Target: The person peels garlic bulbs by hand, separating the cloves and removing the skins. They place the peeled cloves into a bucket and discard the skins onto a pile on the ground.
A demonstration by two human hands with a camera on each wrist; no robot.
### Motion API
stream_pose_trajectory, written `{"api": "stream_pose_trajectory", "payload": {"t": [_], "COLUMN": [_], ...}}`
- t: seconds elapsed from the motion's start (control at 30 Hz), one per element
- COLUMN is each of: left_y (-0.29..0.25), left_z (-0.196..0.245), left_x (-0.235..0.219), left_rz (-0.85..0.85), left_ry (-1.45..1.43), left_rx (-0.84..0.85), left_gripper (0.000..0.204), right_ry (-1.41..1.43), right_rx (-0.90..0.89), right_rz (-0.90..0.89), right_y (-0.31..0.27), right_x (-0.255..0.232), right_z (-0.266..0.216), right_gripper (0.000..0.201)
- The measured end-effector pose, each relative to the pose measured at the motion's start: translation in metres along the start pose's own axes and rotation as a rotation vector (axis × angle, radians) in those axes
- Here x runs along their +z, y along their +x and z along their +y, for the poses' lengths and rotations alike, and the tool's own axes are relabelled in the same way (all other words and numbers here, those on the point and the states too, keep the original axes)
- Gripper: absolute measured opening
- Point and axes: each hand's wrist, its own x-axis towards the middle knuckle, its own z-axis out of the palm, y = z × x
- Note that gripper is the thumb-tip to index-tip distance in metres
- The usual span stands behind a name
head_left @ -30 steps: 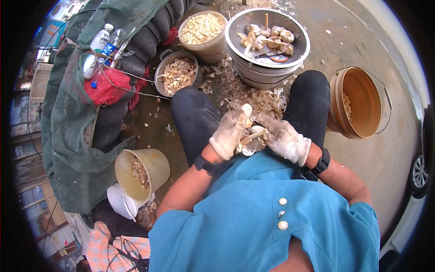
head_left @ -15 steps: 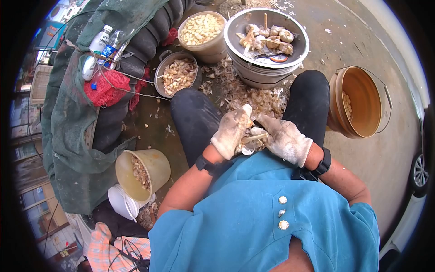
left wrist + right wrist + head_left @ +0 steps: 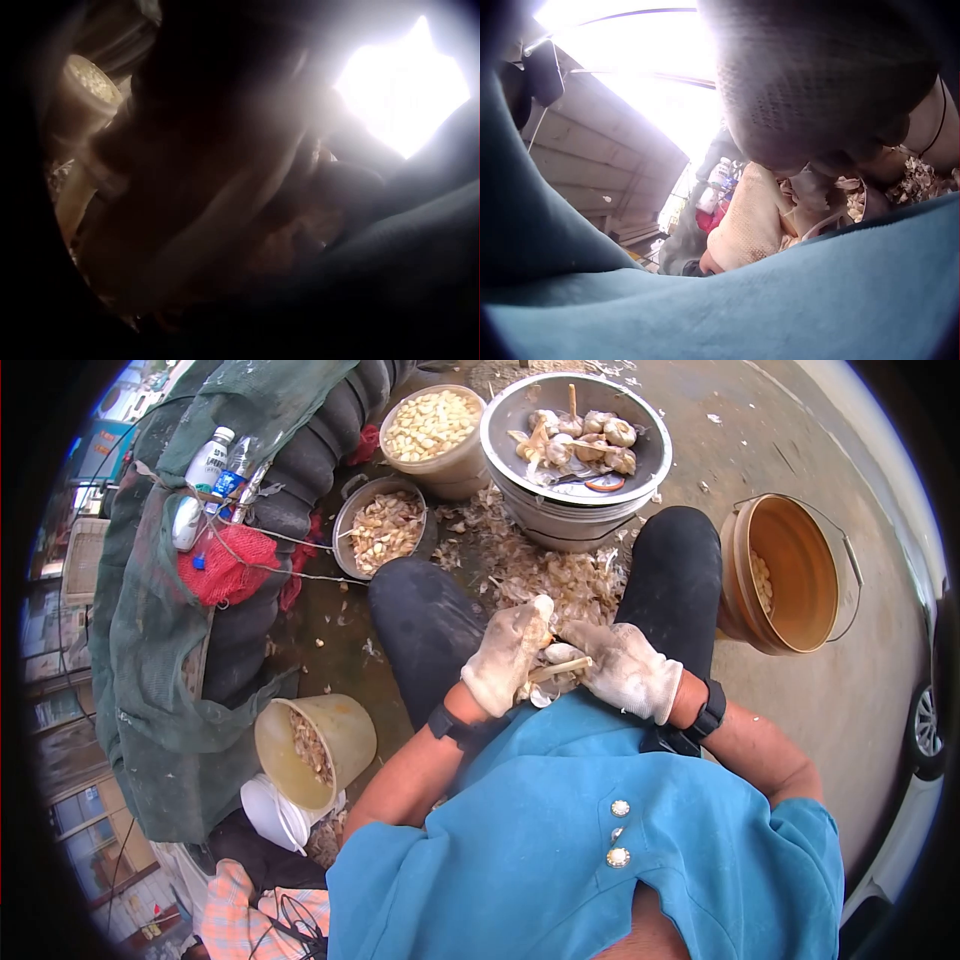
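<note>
The left hand's [image 3: 507,657] gloved fingers seem to curl round the garlic [image 3: 561,653], while the right hand's [image 3: 627,670] fingers bend in toward it from the other side; their tips are hidden, so I cannot tell whether they pinch anything. The garlic, with a pale stalk [image 3: 560,669] beside it, sits between the gloves, on the person's [image 3: 570,785] side of the steel basin [image 3: 640,450]. To strip it well, I'd say, grip firmly without crushing, work the right thumb in from the root end so the skin lifts in large pieces, and turn the bulb rather than the wrist (gloves like those could easily drag on loose skin). Husks [image 3: 560,580] lie heaped just on the basin's near side, a sensible place for scraps. Left of the basin stands a tub [image 3: 460,478] of pale cloves [image 3: 433,425]; farther left and nearer than the basin is a pot [image 3: 431,537] of cloves mixed with skins. An orange bucket [image 3: 815,580] leans open to the basin's right, and whole bulbs [image 3: 600,438] fill its middle.
</note>
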Motion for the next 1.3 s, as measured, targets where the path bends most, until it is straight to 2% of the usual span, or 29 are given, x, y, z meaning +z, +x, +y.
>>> {"api": "stream_pose_trajectory", "payload": {"t": [0.03,0.07,0.1,0.13,0.23,0.3,0.37,0.43,0.47,0.53,0.57,0.6,0.63,0.77,0.83,0.87,0.93,0.97,1.03,1.07,1.1,1.13,1.27,1.3], "left_y": [0.001,0.004,0.005,0.002,-0.008,-0.011,-0.012,-0.012,-0.012,-0.007,-0.005,-0.003,0.001,0.004,0.003,0.004,0.004,0.003,0.004,0.006,0.008,0.007,0.003,0.005], "left_z": [-0.005,-0.012,-0.017,-0.022,-0.027,-0.031,-0.033,-0.032,-0.022,-0.012,-0.012,-0.011,-0.011,-0.013,-0.012,-0.009,-0.002,-0.003,-0.006,-0.005,-0.002,0.001,0.004,0.001], "left_x": [-0.002,-0.007,-0.010,-0.010,-0.006,-0.003,-0.003,-0.003,-0.003,-0.005,-0.006,-0.007,-0.004,-0.007,-0.007,-0.010,-0.013,-0.013,-0.009,-0.007,-0.006,-0.006,0.001,-0.001], "left_rz": [-0.004,-0.059,-0.114,-0.114,-0.056,0.025,0.034,0.041,0.019,-0.001,-0.032,-0.063,-0.010,-0.035,-0.079,-0.078,-0.157,-0.155,-0.150,-0.151,-0.131,-0.110,-0.017,-0.035], "left_ry": [-0.001,0.061,0.122,0.123,0.042,0.001,0.009,0.016,-0.012,-0.038,-0.076,-0.114,-0.090,-0.035,0.039,0.039,0.083,0.084,-0.138,-0.141,-0.119,-0.097,-0.189,-0.180], "left_rx": [-0.002,0.071,0.143,0.142,0.131,0.149,0.179,0.211,0.212,0.220,0.152,0.085,0.153,0.246,0.287,0.288,0.253,0.253,0.133,0.138,0.192,0.241,0.156,0.208], "left_gripper": [0.045,0.046,0.046,0.046,0.049,0.052,0.053,0.054,0.053,0.052,0.051,0.051,0.050,0.049,0.053,0.053,0.053,0.053,0.063,0.063,0.064,0.065,0.069,0.069], "right_ry": [-0.025,-0.024,0.011,0.046,0.129,0.133,0.139,0.275,0.276,0.451,0.453,0.423,0.392,0.206,0.372,0.371,0.578,0.777,0.712,0.648,0.719,0.723,0.887,0.970], "right_rx": [0.009,0.010,-0.036,-0.081,0.004,-0.021,-0.048,0.075,0.077,-0.171,-0.169,-0.103,-0.037,0.035,0.152,0.151,0.140,0.149,0.123,0.102,0.180,0.180,0.181,0.197], "right_rz": [-0.041,-0.040,-0.028,-0.016,-0.094,-0.087,-0.076,-0.133,-0.132,-0.049,-0.048,-0.058,-0.069,-0.141,-0.167,-0.167,-0.252,-0.269,-0.232,-0.194,-0.195,-0.197,-0.147,-0.162], "right_y": [0.000,0.000,0.000,0.000,0.000,0.000,0.000,0.001,-0.001,-0.003,-0.004,-0.003,-0.002,0.001,-0.001,0.000,-0.002,-0.002,-0.003,-0.004,-0.005,-0.005,-0.004,-0.007], "right_x": [0.000,0.002,0.005,0.007,-0.003,-0.003,-0.005,-0.009,-0.004,0.009,0.009,0.009,0.007,-0.014,-0.014,-0.013,-0.004,-0.002,-0.005,-0.007,-0.008,-0.005,0.001,-0.004], "right_z": [0.001,0.002,0.004,0.004,-0.011,-0.012,-0.015,-0.019,-0.012,0.007,0.007,0.007,0.007,-0.021,-0.025,-0.022,-0.005,-0.004,-0.004,-0.007,-0.010,-0.008,0.000,-0.007], "right_gripper": [0.031,0.031,0.029,0.028,0.028,0.029,0.029,0.031,0.031,0.035,0.035,0.037,0.039,0.040,0.040,0.040,0.042,0.042,0.042,0.041,0.040,0.040,0.040,0.039]}}
